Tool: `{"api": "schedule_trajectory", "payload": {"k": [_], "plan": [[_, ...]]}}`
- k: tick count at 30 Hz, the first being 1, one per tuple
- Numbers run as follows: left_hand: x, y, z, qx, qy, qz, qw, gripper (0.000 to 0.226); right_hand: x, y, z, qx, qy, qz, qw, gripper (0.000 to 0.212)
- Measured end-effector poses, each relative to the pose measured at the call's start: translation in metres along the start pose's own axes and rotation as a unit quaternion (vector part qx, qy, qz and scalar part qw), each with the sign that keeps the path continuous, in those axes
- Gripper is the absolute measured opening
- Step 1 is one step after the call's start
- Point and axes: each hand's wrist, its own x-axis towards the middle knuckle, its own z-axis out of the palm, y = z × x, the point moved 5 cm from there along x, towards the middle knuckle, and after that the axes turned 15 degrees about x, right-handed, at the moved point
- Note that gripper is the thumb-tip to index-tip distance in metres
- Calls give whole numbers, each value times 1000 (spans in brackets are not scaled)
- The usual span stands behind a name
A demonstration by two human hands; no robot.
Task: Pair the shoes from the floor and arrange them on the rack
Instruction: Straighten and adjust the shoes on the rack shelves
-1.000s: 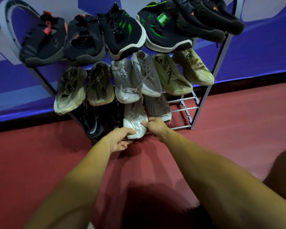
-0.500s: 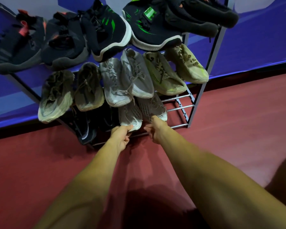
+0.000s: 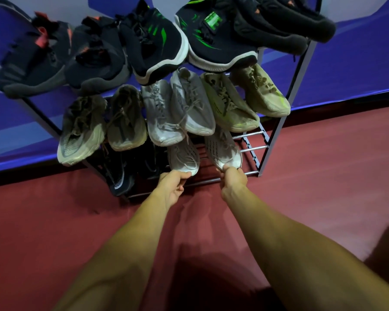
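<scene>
- Your left hand (image 3: 174, 185) and right hand (image 3: 233, 179) reach to the lowest tier of the shoe rack (image 3: 274, 140), each at the near toe of one pale knit shoe.
- Your left fingers curl around the toe of the left pale shoe (image 3: 184, 156). Your right hand pinches the toe of the right pale shoe (image 3: 222, 149). Both hands are clamped on their shoes.
- Both shoes rest on the bottom bars (image 3: 255, 148), toes toward you and heels tucked under the middle tier, with a gap between them.
- Judged from this, the step in hand is seating and squaring this last pale pair on the low shelf.
- Dark pairs fill the top tier, and tan, grey and yellow-green pairs fill the middle one. A dark shoe (image 3: 119, 176) sits to the left on the bottom tier.
- The next move likely calls for closing the gap so the pair sits side by side, then letting go; no loose shoe shows on the red floor (image 3: 323, 187).
</scene>
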Motion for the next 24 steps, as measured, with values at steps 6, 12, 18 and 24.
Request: {"api": "schedule_trajectory", "payload": {"k": [6,12,18,24], "plan": [[7,-2,1,42,1,8,999,52,-4,-10,-5,-15,-39,49,998,14],[4,-5,0,76,-15,17,997,56,-14,-5,1,-50,-98,99,989,7],[6,-5,0,86,-11,22,996,52,-17,2,1,-66,-115,95,987,12],[-1,-22,-27,59,35,-36,997,39,-30,22,10,-167,-180,187,951,19]]}}
